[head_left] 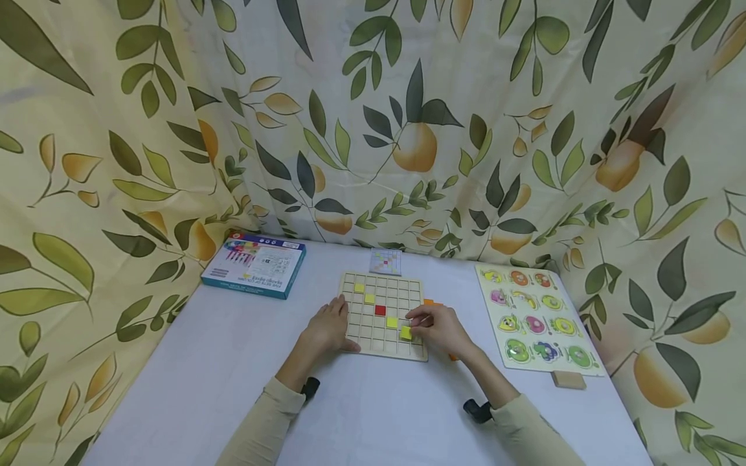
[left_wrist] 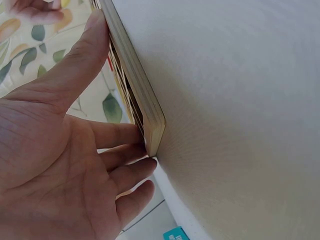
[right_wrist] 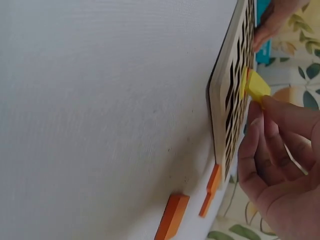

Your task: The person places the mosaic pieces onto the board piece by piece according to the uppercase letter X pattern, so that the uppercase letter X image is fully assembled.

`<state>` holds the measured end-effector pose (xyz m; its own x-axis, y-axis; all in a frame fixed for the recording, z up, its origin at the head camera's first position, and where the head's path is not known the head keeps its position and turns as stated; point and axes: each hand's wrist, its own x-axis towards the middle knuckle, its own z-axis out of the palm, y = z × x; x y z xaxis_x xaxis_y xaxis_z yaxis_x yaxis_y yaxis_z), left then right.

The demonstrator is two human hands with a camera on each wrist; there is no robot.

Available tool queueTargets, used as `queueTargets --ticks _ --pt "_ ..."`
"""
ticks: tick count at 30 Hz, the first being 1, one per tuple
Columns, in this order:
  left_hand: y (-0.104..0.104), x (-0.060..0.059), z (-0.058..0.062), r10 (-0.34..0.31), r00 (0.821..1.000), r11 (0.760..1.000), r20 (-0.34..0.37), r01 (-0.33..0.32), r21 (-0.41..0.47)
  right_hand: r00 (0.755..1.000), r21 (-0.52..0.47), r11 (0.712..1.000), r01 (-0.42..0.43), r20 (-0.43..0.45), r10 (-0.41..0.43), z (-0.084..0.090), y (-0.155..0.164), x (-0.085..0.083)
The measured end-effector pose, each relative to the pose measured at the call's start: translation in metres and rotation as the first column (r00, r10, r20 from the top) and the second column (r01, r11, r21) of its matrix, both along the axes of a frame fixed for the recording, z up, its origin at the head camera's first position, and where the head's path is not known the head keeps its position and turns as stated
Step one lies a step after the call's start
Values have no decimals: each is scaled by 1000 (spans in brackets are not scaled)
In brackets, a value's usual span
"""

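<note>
A wooden grid board [head_left: 373, 340] lies on the table, with a red square tile [head_left: 380, 310] and several yellow tiles [head_left: 359, 288] in a diagonal line. My left hand [head_left: 327, 327] rests against the board's near left corner. Its thumb lies along the near edge and its fingers touch the left side. Over the right part of the grid, my right hand [head_left: 441, 329] pinches a yellow square tile [right_wrist: 258, 86] between thumb and fingertips. The tile is tilted in the right wrist view; whether it touches the board I cannot tell.
Orange pieces [right_wrist: 172, 215] lie right of the board, partly hidden by my right hand. A small pattern card [head_left: 386, 261] stands behind the board. At back left is a game box [head_left: 253, 265]; at right, a fruit picture board [head_left: 530, 310] with a wooden block [head_left: 568, 380] at its near edge.
</note>
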<state>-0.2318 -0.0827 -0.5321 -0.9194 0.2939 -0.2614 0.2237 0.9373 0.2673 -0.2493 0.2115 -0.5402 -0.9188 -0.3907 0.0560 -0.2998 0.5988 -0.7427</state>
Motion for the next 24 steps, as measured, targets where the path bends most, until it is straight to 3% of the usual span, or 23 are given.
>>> queueTargets --ticks 11,24 --pt "2 0 -1 2 1000 1000 -12 -2 9 999 3 999 -48 8 48 -3 -7 -2" --pt "0 0 0 -3 1000 1000 -11 3 1 998 98 994 -56 1 57 -1 -12 -6"
